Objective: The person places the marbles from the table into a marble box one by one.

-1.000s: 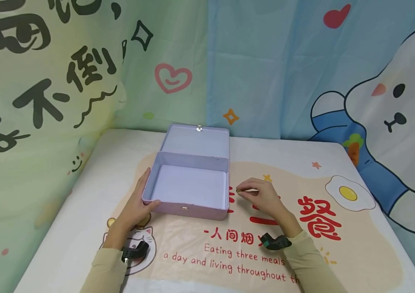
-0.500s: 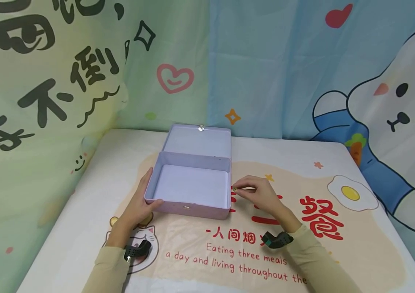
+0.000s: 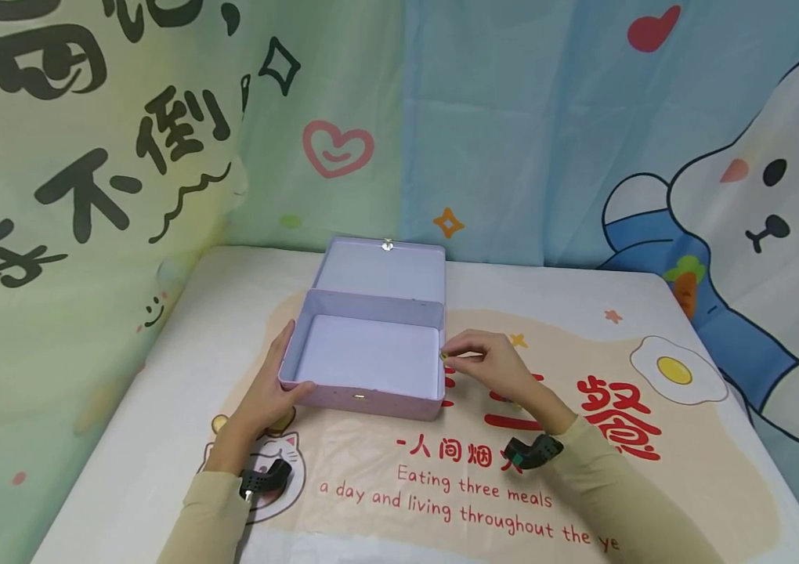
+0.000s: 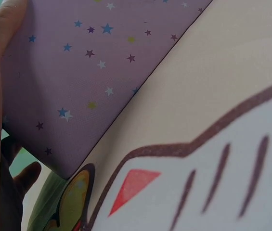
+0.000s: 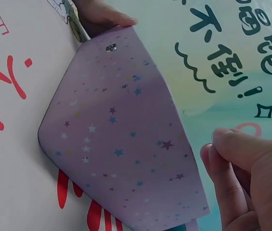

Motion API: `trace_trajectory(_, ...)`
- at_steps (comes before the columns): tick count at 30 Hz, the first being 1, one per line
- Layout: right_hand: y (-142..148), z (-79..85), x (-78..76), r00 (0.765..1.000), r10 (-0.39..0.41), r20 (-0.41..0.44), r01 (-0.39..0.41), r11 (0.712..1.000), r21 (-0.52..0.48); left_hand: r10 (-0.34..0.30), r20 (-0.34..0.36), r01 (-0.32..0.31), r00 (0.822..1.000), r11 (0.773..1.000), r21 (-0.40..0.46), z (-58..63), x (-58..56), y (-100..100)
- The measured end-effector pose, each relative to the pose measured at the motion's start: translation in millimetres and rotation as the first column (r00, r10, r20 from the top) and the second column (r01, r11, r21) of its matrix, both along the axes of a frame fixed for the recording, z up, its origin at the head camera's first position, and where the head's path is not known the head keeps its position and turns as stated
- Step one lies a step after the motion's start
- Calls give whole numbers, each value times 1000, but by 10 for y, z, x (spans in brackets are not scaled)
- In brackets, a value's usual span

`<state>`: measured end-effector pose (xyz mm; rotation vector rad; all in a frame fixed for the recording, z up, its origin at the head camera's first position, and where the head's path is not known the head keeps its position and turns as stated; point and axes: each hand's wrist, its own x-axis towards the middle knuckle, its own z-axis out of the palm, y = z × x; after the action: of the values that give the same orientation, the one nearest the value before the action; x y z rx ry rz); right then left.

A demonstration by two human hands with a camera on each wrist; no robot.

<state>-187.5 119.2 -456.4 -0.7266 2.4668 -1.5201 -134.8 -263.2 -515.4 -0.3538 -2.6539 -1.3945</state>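
A lilac metal box with small printed stars lies with its hinged lid thrown back, its inside bare. My left hand grips the near left corner, thumb over the front rim and fingers along the left side. In the left wrist view, the starred box wall fills the upper left. Right at the box's right rim, my right hand pinches a tiny greenish-gold thing between thumb and fingertips; its kind cannot be told. The right wrist view shows these pinching fingertips beside the box's upper edge.
A printed tablecloth with red lettering, a cat and a fried egg covers the table. Behind the table hangs a cartoon curtain, close to the lid's far edge. A metal clasp sits on the lid's edge.
My right hand has moved left and slightly away from me, carrying the tiny thing from beside the box to its right rim. The left hand keeps its hold on the box.
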Motion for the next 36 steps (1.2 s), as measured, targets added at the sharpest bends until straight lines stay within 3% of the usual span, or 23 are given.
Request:
trace_trajectory(12,-141,103,-94,999,39,3,-39,998,58,3,9,-3,1000,1000,4,-13,-4,-6)
trace_trajectory(21,-297,179,-252,994,94,64,-100,989,107,5,-1,-5,1000,1000,5,-29,-15,-18)
trace_trajectory(28,-419,271,-377,991,136,-8,-133,977,168,4,1,-4,1000,1000,1,-15,-16,-9)
trace_trajectory(36,-536,316,-568,983,184,20,-185,971,152,4,8,-4,1000,1000,-4,-18,-22,-12)
